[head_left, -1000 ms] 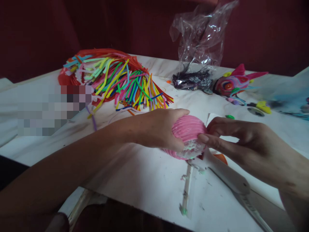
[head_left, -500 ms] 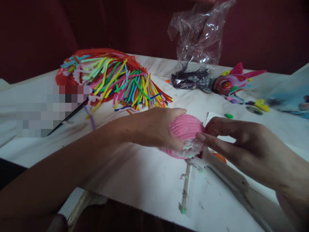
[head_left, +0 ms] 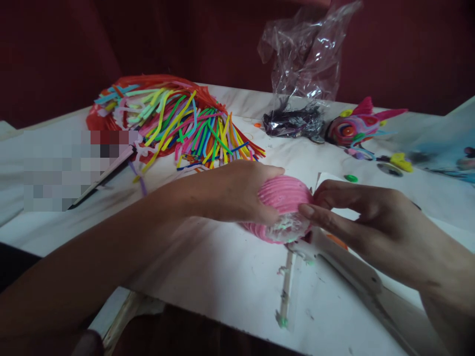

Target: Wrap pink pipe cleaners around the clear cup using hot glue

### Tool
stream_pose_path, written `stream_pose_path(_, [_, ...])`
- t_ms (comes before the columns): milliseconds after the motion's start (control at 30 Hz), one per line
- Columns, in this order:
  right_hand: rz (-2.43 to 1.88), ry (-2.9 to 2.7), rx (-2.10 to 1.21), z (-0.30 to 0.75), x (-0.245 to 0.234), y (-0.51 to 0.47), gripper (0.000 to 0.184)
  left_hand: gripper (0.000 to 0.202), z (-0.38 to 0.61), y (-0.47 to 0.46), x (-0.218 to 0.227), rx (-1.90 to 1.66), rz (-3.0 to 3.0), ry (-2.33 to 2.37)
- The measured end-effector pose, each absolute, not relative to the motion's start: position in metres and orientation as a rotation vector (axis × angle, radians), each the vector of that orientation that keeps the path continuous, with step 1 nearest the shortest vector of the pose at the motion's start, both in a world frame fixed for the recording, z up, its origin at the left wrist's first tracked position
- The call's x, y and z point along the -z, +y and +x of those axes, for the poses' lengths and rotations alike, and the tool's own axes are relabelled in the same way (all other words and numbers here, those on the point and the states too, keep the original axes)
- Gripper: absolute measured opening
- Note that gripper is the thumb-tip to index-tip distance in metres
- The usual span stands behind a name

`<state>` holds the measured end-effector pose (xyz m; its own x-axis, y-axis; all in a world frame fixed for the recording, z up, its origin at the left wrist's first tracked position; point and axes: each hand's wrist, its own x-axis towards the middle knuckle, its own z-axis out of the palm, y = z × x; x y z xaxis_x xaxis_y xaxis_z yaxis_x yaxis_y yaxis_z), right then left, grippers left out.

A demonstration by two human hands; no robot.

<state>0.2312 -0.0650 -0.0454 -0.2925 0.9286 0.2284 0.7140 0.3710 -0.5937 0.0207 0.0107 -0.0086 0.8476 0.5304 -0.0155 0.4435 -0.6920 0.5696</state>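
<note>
A pink, ribbed ball (head_left: 284,193), wrapped in rows of what look like fuzzy pipe cleaners, sits low over the table. Its front keeps a bare, clear patch with whitish and green smears. My left hand (head_left: 241,193) is wrapped round the ball's left side, thumb below and fingers above. At the right edge of the ball, my right hand (head_left: 363,227) is closed in a pinch, its thumb pressed on a pink row beside the bare patch. The index fingertip is partly hidden behind the ball.
A long pale tool (head_left: 359,277) lies beneath my right hand. Near the front edge is a narrow strip (head_left: 285,291) with green bits. Colourful pipe cleaners (head_left: 208,133) spill from a red bag. Behind stand a clear plastic bag (head_left: 308,59) and a decorated fish-like ball (head_left: 349,129).
The ball and my left hand have shifted very slightly left, and a little more of the bare patch shows. My right hand keeps its pinch at the edge.
</note>
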Motion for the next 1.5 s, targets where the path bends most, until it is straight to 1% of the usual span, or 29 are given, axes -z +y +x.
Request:
stream_pose_path(167, [-1.409,-2.14,-0.536,0.232,0.043,-0.066,0.063,0.036,0.02,0.015,0.008,-0.198,2.459,0.694])
stream_pose_path(400, [-1.396,-2.117,-0.515,0.23,0.044,-0.064,0.06,0.043,0.02,0.013,0.011,-0.228,2.42,0.76])
stream_pose_path(567, [-1.444,-2.071,-0.577,0.231,0.045,-0.066,0.059,0.049,0.021,0.008,0.011,-0.183,2.411,0.869])
stream_pose_path(667, [-1.449,-2.047,-0.668,0.233,0.046,-0.065,0.062,0.067,0.021,0.007,0.013,-0.199,2.475,0.884])
stream_pose_path(700, [-1.451,-2.04,-0.699,0.234,0.046,-0.065,0.062,0.069,0.021,0.007,0.013,-0.196,2.499,0.869])
stream_pose_path(733, [-1.454,-2.033,-0.727,0.234,0.047,-0.064,0.063,0.068,0.02,0.007,0.014,-0.184,2.518,0.846])
stream_pose_path(833, [-1.452,-2.015,-0.778,0.231,0.047,-0.062,0.064,0.054,0.019,0.007,0.016,-0.141,2.513,0.793])
stream_pose_path(867, [-1.449,-2.006,-0.788,0.23,0.047,-0.061,0.065,0.052,0.019,0.007,0.016,-0.148,2.502,0.786])
stream_pose_path(1033, [-1.45,-1.949,-0.788,0.227,0.046,-0.058,0.063,0.057,0.022,0.004,0.018,-0.258,2.476,0.818])
stream_pose_path(1167, [-1.45,-1.934,-0.806,0.23,0.047,-0.059,0.067,0.059,0.023,0.002,0.02,-0.29,2.501,0.821])
stream_pose_path(1233, [-1.445,-1.949,-0.817,0.231,0.046,-0.06,0.066,0.061,0.023,0.002,0.019,-0.296,2.536,0.779])
stream_pose_path(1400, [-1.372,-2.037,-0.806,0.23,0.042,-0.063,0.058,0.042,0.02,0.001,0.011,-0.215,2.582,0.731])
stream_pose_path(1500, [-1.356,-2.064,-0.816,0.227,0.042,-0.063,0.058,0.044,0.019,0.002,0.009,-0.206,2.554,0.722])
